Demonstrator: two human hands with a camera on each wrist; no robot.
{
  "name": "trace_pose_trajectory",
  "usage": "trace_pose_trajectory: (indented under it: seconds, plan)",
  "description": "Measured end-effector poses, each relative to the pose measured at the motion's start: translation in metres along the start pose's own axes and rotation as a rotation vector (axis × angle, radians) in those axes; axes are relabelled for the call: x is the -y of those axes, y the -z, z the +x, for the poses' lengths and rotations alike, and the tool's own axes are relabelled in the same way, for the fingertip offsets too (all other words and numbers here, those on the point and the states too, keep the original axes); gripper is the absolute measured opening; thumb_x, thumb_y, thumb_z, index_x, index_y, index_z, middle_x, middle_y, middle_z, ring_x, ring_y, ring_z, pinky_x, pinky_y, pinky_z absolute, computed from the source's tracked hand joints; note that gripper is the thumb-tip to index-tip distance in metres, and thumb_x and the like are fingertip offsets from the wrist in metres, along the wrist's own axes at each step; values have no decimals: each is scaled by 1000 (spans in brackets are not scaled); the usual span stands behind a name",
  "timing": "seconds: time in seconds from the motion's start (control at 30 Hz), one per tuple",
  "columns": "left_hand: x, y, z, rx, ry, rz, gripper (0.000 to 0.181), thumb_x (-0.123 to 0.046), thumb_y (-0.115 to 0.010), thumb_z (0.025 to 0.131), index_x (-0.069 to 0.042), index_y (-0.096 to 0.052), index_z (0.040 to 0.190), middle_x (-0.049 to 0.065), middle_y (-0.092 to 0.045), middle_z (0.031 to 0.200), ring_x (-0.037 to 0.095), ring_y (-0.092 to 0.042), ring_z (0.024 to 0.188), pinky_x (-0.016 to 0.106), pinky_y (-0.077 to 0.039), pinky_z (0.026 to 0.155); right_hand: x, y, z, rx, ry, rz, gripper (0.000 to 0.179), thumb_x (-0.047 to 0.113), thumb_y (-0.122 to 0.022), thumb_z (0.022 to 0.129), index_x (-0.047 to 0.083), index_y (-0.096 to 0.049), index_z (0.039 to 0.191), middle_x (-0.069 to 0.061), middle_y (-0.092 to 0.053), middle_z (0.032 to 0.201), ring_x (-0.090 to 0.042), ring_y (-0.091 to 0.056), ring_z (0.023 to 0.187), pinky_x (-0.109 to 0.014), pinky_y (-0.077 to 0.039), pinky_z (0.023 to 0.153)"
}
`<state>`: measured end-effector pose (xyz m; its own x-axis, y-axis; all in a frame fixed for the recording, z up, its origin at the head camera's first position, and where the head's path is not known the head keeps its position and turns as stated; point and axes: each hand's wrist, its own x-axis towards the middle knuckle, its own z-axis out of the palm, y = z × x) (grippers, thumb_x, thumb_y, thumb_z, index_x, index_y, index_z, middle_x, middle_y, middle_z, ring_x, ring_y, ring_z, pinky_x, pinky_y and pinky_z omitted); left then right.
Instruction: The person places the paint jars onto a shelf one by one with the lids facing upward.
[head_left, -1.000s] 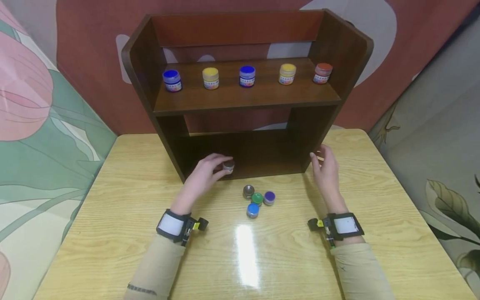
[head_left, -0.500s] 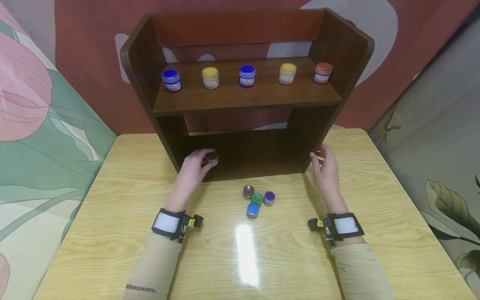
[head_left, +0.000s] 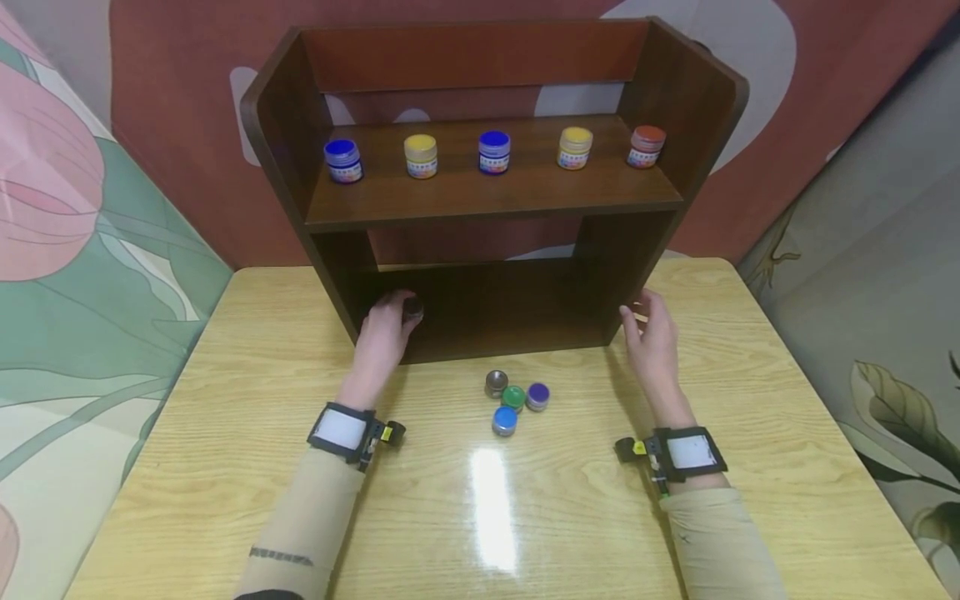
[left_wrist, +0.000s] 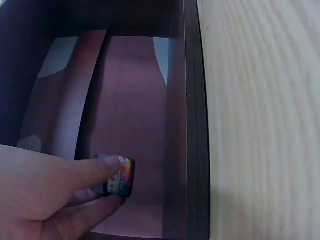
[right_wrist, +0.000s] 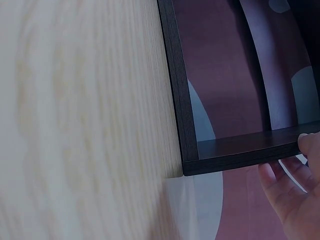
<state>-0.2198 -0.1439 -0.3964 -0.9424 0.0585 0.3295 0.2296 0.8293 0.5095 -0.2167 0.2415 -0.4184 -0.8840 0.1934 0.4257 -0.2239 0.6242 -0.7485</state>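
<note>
My left hand [head_left: 381, 335] pinches a small paint jar [left_wrist: 120, 178] between thumb and fingers, inside the lower compartment of the dark wooden shelf [head_left: 495, 215], near its left side. The jar has a dark lid and a colourful label; fingers cover part of it. At the right side panel [right_wrist: 240, 159] my right hand [head_left: 651, 343] holds the shelf, thumb at the front edge and fingers along the outer face. On the table in front stand a grey-brown jar [head_left: 497, 383], a green jar [head_left: 513, 397], a purple jar [head_left: 537, 397] and a light blue jar [head_left: 505, 421], close together.
Along the upper board stand a blue jar [head_left: 343, 161] at left, a yellow jar [head_left: 421, 157], another blue jar [head_left: 494, 152], another yellow jar [head_left: 574, 148] and a red jar [head_left: 645, 147]. The shelf stands at the rear of the wooden table [head_left: 585, 500], before a patterned wall.
The left hand has carried the dark-lidded paint jar leftward and deeper into the lower compartment. My right hand has stayed at the side panel, and the other jars stand as before.
</note>
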Motion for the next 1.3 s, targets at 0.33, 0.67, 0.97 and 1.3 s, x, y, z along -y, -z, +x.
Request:
trace_pose_trajectory:
  seconds: [0.33,0.67,0.97,1.3]
  plan:
    - [0,3,8,63,-14,73,37,-6,-68,93,-1,-58,129,26,-65,116,43,-67,101,52,-59,81,-1,-1,0,0,4,3,33,12,-54,103,-5,-51,130,-27,-59,126,-42,-61,115,-55,-55,96]
    - [3,1,18,58,-145,247,15,2,-62,93,4,-60,107,25,-63,101,38,-67,92,45,-60,75,-2,0,1,1,0,10,34,12,-54,102,-4,-51,131,-26,-59,126,-42,-61,115,-55,-55,96]
    - [4,-1,20,1,-248,587,25,2,-64,89,7,-59,112,21,-65,95,33,-67,81,37,-59,63,0,0,0,-7,23,26,33,12,-55,102,-5,-52,130,-26,-60,126,-41,-62,114,-54,-57,94]
    - [3,0,20,78,-180,608,25,6,-62,87,6,-59,112,21,-65,98,34,-67,85,40,-59,67,0,1,-1,-6,24,23,32,12,-55,102,-5,-52,130,-26,-60,126,-41,-62,114,-54,-57,93]
